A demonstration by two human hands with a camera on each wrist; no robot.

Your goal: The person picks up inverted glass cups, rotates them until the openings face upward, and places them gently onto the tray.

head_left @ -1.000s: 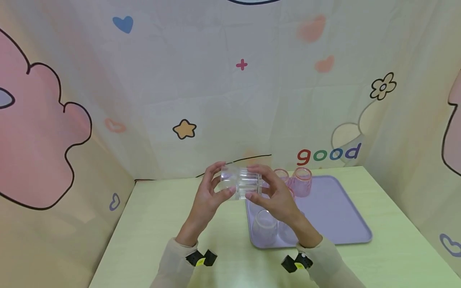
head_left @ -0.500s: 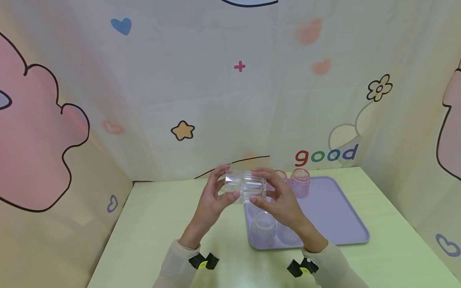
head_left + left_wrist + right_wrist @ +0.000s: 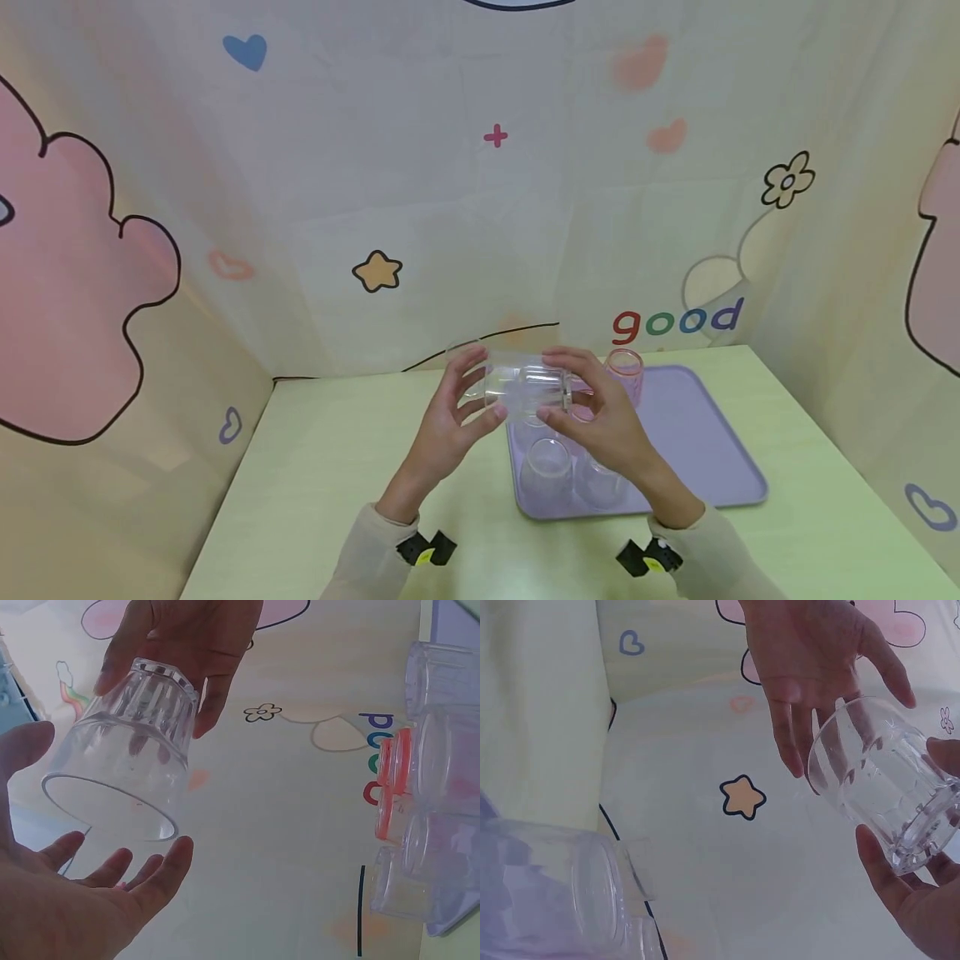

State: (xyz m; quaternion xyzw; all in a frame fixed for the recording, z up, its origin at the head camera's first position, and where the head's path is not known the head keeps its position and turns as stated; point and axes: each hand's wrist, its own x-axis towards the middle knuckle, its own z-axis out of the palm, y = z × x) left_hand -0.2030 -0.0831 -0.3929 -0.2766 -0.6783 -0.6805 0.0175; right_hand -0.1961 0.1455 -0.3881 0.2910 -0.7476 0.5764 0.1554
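Note:
A clear drinking glass [image 3: 523,385], faceted toward its base, lies sideways in the air between both hands. My right hand [image 3: 609,421] holds it by the base end, thumb below and fingers above. Around the rim end is my left hand [image 3: 444,429], its fingers spread and loosely bent. The left wrist view shows the glass [image 3: 124,754] with its mouth toward the left palm, and the left thumb [image 3: 30,742] stands apart from it. In the right wrist view the left fingers [image 3: 802,735] reach past the rim of the glass [image 3: 877,772].
Below and to the right, a purple tray [image 3: 697,442] rests on the pale table [image 3: 337,467]. Clear glasses [image 3: 547,471] stand at its near left corner. A pink-rimmed glass [image 3: 625,375] stands toward the back. Behind the table hangs a printed curtain [image 3: 450,208].
Both hands and the glass have shifted slightly to the right. The left fingers are spread wider around the rim end than before. The glasses on the tray have stayed in place.

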